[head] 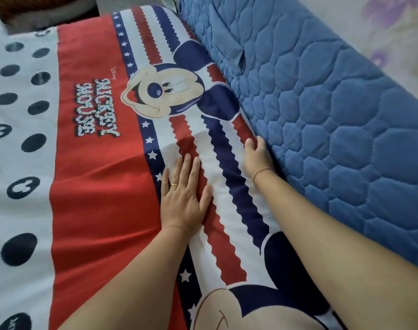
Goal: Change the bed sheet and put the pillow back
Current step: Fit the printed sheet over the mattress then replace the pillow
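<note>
A cartoon-mouse bed sheet, red with white and navy stripes and a white dotted field at the left, lies spread flat over the bed. My left hand presses flat on the striped band, fingers straight, a gold ring on one finger. My right hand is at the sheet's right edge, where it meets the blue quilted pad. Its fingers reach down into the seam between sheet and pad and are partly hidden there. No pillow is in view.
The blue quilted pad rises along the right side of the bed like a padded wall. Beyond it at the far right is a pale floral surface. A dark brown object sits past the bed's far left corner.
</note>
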`<state>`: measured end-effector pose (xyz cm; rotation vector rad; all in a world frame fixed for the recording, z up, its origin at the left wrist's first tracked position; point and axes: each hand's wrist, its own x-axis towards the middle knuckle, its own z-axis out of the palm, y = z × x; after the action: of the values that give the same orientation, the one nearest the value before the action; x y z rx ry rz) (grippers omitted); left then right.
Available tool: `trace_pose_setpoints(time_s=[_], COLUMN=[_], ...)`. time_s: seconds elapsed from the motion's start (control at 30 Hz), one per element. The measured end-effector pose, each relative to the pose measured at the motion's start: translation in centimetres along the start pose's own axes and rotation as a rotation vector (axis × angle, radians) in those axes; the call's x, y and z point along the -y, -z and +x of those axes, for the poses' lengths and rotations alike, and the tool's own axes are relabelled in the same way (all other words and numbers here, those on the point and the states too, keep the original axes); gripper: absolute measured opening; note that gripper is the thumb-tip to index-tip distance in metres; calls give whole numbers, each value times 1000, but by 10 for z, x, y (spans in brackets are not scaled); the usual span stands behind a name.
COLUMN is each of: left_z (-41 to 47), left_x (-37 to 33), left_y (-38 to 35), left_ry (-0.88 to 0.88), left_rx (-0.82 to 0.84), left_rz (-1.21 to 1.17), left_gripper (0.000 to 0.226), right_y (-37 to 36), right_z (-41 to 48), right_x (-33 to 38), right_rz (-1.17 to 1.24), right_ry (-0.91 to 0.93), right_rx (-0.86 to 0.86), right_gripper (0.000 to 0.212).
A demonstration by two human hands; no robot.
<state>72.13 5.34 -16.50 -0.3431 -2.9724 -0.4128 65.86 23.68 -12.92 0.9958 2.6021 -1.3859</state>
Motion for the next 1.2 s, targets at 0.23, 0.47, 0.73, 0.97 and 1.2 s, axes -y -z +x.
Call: trace_pose_setpoints(time_s=[0.23, 0.47, 0.73, 0.97, 1.2], left_z=[1, 2, 5, -17, -138], left_x=[2, 4, 6, -7, -29], left_y=[-1, -2, -1, 11, 41], left_ry=[-9, -7, 5, 114, 149], left_rx=[4, 12, 28, 158, 261], left_rz=[-4, -6, 7, 69, 53], left_gripper=[64, 63, 65, 68, 76], right_y=[-19, -11, 26, 37, 47], right_z=[18, 23, -240, -257, -261], right_x=[20, 5, -99, -153, -157], right_rz=[-258, -210, -585, -693, -741], right_ry=[405, -6, 328, 314, 337], right_rx=[127, 189, -70, -59, -21], right_gripper=[66, 68, 69, 69, 70])
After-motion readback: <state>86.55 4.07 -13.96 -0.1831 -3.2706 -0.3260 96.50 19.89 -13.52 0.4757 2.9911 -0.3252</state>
